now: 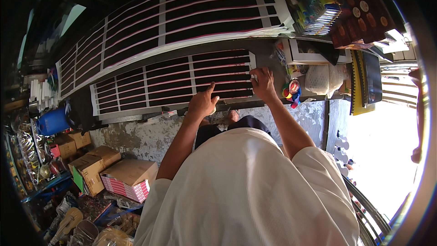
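A long black sheet (168, 81) with white and reddish lines and a white margin lies on the dark worktop in front of me. My left hand (203, 102) is over its lower edge, index finger stretched out onto the black strips and thumb apart. At the sheet's right end, my right hand (264, 83) rests with bent fingers, thumb and forefinger apart on the white margin. Whether a small thing lies under those fingertips is too small to tell. Beyond this sheet is a thick stack of larger, similar black-and-white sheets (132, 26).
Right of my right hand lie a coloured ribbon roll (292, 89), a white wrapped bundle (324, 79) and a white-edged box (314, 56). Packed pens (321, 16) sit at the far right. A blue container (52, 121) and cardboard boxes (129, 171) stand left, below worktop level.
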A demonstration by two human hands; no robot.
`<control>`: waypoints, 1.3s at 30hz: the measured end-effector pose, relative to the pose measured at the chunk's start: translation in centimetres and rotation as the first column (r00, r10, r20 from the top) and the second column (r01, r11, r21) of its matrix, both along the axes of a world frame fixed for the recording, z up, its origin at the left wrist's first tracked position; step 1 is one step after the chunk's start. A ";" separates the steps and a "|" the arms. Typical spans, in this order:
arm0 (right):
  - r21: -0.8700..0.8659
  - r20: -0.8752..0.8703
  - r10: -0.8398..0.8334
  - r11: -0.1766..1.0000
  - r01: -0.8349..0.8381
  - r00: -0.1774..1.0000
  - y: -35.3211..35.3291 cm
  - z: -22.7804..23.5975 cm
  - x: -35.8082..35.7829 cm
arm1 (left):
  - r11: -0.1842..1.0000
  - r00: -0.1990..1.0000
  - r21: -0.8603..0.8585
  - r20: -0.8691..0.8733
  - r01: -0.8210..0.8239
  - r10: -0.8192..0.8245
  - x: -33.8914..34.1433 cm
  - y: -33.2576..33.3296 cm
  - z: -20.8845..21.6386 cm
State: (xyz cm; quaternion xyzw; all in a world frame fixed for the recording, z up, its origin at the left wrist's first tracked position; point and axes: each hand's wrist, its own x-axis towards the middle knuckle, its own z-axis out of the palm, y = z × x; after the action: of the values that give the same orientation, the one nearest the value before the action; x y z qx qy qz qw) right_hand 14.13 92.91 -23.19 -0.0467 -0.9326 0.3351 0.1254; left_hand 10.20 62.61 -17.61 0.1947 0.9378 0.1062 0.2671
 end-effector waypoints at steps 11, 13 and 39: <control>-0.054 0.040 -0.035 0.998 0.037 0.999 0.2 -0.2 -0.5 | 0.999 0.999 0.041 -0.041 -0.032 0.034 -0.2 -0.7 0.3; -0.056 -0.049 -0.029 0.998 0.026 0.998 0.2 0.1 -0.9 | 0.996 0.994 0.016 -0.058 -0.088 0.089 -0.4 -1.6 0.2; 0.002 -0.099 -0.009 1.000 0.009 0.995 1.5 -1.2 -6.8 | 0.931 0.938 0.115 0.010 -0.345 0.347 2.9 -8.0 0.4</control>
State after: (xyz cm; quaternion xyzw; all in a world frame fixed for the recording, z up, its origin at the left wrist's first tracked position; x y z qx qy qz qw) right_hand 7.35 94.40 -24.37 -0.0339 -0.9254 0.3355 0.1731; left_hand 13.09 54.63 -17.26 0.0421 0.9512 0.2041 0.2276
